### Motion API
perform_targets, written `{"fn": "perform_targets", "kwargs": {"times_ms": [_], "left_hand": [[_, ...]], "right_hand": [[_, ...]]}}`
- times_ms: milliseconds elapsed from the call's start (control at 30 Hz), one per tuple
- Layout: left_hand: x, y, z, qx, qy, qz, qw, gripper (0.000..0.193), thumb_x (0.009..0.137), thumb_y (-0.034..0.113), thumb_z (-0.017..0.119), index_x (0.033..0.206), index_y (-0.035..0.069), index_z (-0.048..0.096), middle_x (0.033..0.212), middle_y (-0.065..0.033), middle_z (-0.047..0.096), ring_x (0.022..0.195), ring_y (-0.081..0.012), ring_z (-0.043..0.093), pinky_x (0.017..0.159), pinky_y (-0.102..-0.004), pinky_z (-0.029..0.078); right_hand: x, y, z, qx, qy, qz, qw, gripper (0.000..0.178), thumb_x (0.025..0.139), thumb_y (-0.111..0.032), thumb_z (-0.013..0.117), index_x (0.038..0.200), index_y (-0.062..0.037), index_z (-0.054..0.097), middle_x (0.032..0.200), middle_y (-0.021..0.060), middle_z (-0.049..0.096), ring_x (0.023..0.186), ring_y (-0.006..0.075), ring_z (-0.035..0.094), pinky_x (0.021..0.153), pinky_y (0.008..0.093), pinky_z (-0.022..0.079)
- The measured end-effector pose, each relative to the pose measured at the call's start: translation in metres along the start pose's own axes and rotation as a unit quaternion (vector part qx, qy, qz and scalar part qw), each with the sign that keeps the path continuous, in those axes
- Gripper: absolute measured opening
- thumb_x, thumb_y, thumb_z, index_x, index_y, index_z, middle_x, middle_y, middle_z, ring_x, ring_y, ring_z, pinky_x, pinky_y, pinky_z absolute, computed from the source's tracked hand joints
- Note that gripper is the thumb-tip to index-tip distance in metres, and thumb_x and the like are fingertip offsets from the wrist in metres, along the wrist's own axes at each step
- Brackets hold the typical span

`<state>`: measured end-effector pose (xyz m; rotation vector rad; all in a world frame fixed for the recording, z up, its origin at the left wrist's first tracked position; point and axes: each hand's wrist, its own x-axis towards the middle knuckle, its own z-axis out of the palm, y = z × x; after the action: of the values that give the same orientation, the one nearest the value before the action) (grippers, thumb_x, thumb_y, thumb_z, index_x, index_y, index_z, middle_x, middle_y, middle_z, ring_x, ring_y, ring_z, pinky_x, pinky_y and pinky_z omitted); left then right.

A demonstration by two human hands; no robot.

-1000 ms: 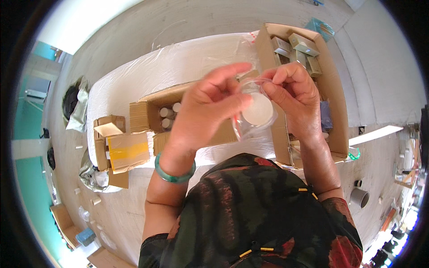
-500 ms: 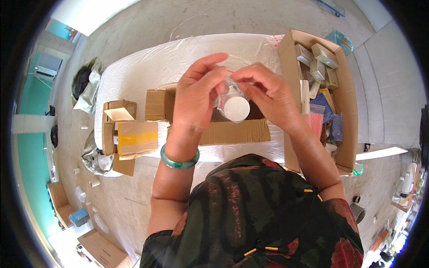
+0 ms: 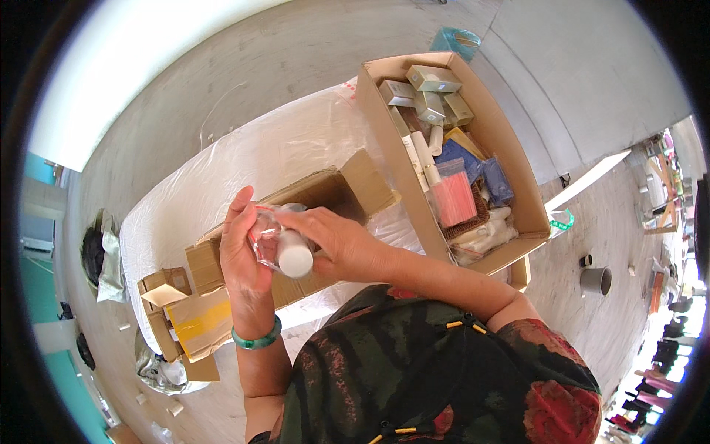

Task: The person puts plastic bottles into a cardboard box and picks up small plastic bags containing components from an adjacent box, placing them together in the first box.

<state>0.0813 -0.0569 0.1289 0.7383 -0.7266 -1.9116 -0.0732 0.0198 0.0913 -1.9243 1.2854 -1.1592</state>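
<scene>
A clear plastic zip bag (image 3: 263, 235) with a red strip along its edge is held between my hands. Inside it, or partly inside, is a white cylindrical container (image 3: 295, 257), its round end toward me; I cannot tell how deep it sits. My left hand (image 3: 242, 248), green bangle at the wrist, supports the bag from the left. From the right, my right hand (image 3: 336, 238) curls its fingers and thumb around the bag and container. Both hands are above an open brown cardboard box (image 3: 362, 185), whose inside is mostly hidden.
A larger carton (image 3: 403, 214) at right holds silver-grey small boxes (image 3: 434, 78), white tubes (image 3: 423, 157), a pink packet (image 3: 453, 200) and blue packets (image 3: 497, 183). A smaller taped box (image 3: 200, 325) sits at the table's left. White plastic sheeting (image 3: 259, 148) covers the table.
My view has turned and shifted right, so the table appears tilted. My hands have lowered toward me; the right hand now wraps the container instead of pinching the bag's top edge.
</scene>
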Motion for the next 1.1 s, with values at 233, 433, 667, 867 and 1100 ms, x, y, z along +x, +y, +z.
{"fn": "perform_targets", "kwargs": {"times_ms": [233,433,667,867,1100], "left_hand": [[-0.005,-0.007,0.007,0.166,-0.027,0.059,0.984,0.023,0.088,0.006,0.056,0.11,0.001,0.06,0.071,0.0029,0.051,0.061,-0.0035,0.044,0.055,-0.0176,0.036],[-0.009,-0.008,0.021,0.267,-0.056,0.112,0.956,0.02,0.088,0.005,0.057,0.107,0.002,0.063,0.072,0.0047,0.05,0.061,-0.001,0.041,0.054,-0.0163,0.03],[-0.009,0.002,0.0,0.31,-0.074,0.096,0.943,0.02,0.088,0.003,0.056,0.107,0.001,0.063,0.073,0.005,0.049,0.058,-0.0008,0.04,0.049,-0.0165,0.028],[-0.004,-0.007,-0.009,0.478,-0.141,0.126,0.858,0.039,0.084,0.008,0.063,0.122,0.005,0.055,0.094,-0.0001,0.047,0.078,-0.0064,0.047,0.063,-0.0182,0.042],[0.015,-0.003,-0.013,0.583,-0.149,0.153,0.784,0.05,0.071,0.016,0.074,0.115,0.0,0.056,0.096,-0.0068,0.055,0.075,-0.0103,0.051,0.066,-0.0244,0.046]], "right_hand": [[-0.006,0.003,0.002,0.071,0.044,0.034,0.996,0.053,0.068,-0.011,0.07,0.116,-0.0073,0.047,0.106,0.0147,0.055,0.095,0.0319,0.057,0.078,0.0374,0.051],[-0.009,0.005,0.006,0.095,0.079,0.04,0.992,0.055,0.069,-0.008,0.07,0.12,-0.007,0.046,0.11,0.0137,0.054,0.093,0.0261,0.059,0.074,0.0324,0.053],[0.0,0.0,-0.001,0.099,0.076,0.132,0.983,0.053,0.075,-0.007,0.067,0.123,-0.0075,0.043,0.108,0.013,0.057,0.092,0.0224,0.061,0.07,0.0336,0.052],[0.011,0.007,-0.008,-0.049,0.059,0.086,0.993,0.063,0.073,-0.007,0.069,0.128,-0.0105,0.039,0.105,0.0152,0.059,0.091,0.0308,0.06,0.074,0.0363,0.05],[0.028,0.017,-0.008,-0.106,0.03,-0.01,0.994,0.079,0.074,-0.007,0.069,0.141,-0.0143,0.027,0.11,0.0183,0.058,0.096,0.0359,0.059,0.078,0.0401,0.049]]}}
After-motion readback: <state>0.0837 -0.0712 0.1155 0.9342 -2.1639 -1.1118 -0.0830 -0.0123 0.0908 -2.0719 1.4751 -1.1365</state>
